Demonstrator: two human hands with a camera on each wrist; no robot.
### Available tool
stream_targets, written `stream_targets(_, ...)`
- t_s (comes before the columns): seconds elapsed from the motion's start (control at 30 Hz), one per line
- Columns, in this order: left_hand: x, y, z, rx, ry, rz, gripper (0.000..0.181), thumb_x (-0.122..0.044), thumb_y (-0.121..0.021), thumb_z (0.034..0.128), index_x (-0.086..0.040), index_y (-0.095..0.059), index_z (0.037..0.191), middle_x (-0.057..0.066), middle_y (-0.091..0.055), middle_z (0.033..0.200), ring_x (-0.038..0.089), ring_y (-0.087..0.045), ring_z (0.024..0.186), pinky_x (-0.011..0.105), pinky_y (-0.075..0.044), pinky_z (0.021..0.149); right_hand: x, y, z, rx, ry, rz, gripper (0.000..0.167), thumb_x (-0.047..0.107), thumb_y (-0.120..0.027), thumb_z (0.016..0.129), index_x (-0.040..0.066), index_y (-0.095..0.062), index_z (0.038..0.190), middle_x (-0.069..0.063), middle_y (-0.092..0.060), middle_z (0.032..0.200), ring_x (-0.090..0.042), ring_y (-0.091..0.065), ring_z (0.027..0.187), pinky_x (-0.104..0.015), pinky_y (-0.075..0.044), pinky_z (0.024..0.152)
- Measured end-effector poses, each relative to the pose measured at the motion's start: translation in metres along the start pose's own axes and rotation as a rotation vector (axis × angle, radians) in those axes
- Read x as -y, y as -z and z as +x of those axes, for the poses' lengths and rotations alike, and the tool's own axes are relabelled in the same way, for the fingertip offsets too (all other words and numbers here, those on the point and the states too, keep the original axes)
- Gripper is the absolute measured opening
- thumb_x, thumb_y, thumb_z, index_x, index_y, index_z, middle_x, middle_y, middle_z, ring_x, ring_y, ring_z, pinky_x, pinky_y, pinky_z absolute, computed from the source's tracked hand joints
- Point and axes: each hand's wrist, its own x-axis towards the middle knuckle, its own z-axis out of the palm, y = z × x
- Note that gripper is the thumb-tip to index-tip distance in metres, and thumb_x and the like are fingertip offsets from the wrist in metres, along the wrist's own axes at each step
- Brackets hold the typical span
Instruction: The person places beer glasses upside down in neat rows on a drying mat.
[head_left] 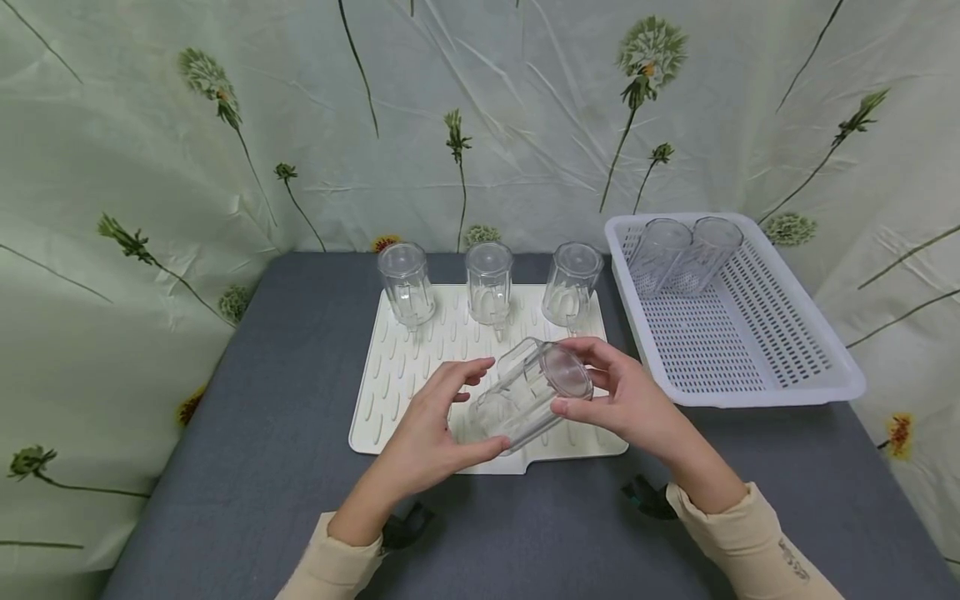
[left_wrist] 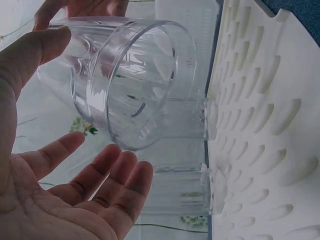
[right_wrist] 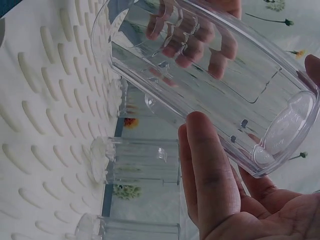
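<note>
Grey table (head_left: 240, 467); cup (head_left: 525, 396) above mat (head_left: 382, 408) near front edge, base markings (right_wrist: 292, 117) unreadable; right hand (head_left: 630, 400) pinching cup, left hand (head_left: 431, 425) spread alongside.

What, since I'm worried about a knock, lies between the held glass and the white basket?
In the head view, the right hand lies between the held glass and the white basket, as does a strip of dark tabletop.

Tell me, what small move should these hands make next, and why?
I'd probably turn the tilted clear cup fully mouth-down and lower it onto the white mat: the right hand holds it above the mat, where three other clear cups stand upside down in a row.
</note>
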Motion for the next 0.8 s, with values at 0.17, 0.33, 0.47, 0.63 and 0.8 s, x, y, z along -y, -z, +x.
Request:
stream_targets(0.17, 0.002, -0.003, 0.001, -0.001, -0.006, 0.01, 0.088, -0.026, -0.097, 0.0792, -0.021, -0.053, 0.155, 0.005, -0.061, 0.143, 0.027, -0.06, 0.132, 0.045, -0.058, 0.105, -0.001, -0.004, 0.002, 0.004, -0.01, 0.004, 0.068, 0.011, -0.084, 0.093, 0.0, -0.049, 0.15, -0.024, -0.057, 0.144, -0.027, -0.068, 0.121, -0.031, -0.065, 0.084)
stream_targets(0.33, 0.002, -0.004, 0.001, -0.002, -0.007, 0.019, 0.088, -0.026, -0.097, 0.0795, -0.018, -0.053, 0.155, 0.001, -0.061, 0.142, 0.024, -0.061, 0.132, 0.044, -0.059, 0.103, -0.002, -0.008, 0.004, 0.008, -0.019, 0.008, 0.069, 0.012, -0.084, 0.093, 0.0, -0.049, 0.151, -0.024, -0.056, 0.146, -0.032, -0.068, 0.122, -0.03, -0.065, 0.085)
stream_targets(0.47, 0.002, -0.004, 0.001, 0.004, -0.004, 0.027, 0.087, -0.025, -0.097, 0.0799, -0.018, -0.053, 0.155, 0.002, -0.061, 0.142, 0.021, -0.06, 0.131, 0.042, -0.059, 0.102, -0.001, -0.01, 0.004, 0.012, -0.023, -0.001, 0.07, 0.014, -0.084, 0.093, 0.0, -0.048, 0.151, -0.023, -0.057, 0.146, -0.033, -0.067, 0.124, -0.03, -0.065, 0.085)
stream_targets(0.63, 0.004, -0.005, 0.001, 0.016, -0.003, 0.035, 0.087, -0.025, -0.096, 0.0797, -0.016, -0.054, 0.155, 0.003, -0.062, 0.142, 0.019, -0.061, 0.13, 0.039, -0.059, 0.1, -0.002, -0.012, 0.006, 0.017, -0.027, -0.004, 0.07, 0.014, -0.085, 0.093, 0.0, -0.048, 0.151, -0.023, -0.056, 0.148, -0.034, -0.067, 0.126, -0.029, -0.065, 0.086)
stream_targets(0.8, 0.006, -0.006, 0.001, 0.019, -0.012, 0.05, 0.087, -0.026, -0.097, 0.0786, -0.017, -0.055, 0.154, 0.002, -0.063, 0.142, 0.017, -0.062, 0.129, 0.038, -0.058, 0.099, -0.003, -0.014, 0.007, 0.012, -0.028, -0.009, 0.07, 0.014, -0.085, 0.092, 0.001, -0.049, 0.15, -0.022, -0.057, 0.147, -0.034, -0.067, 0.126, -0.029, -0.065, 0.086)
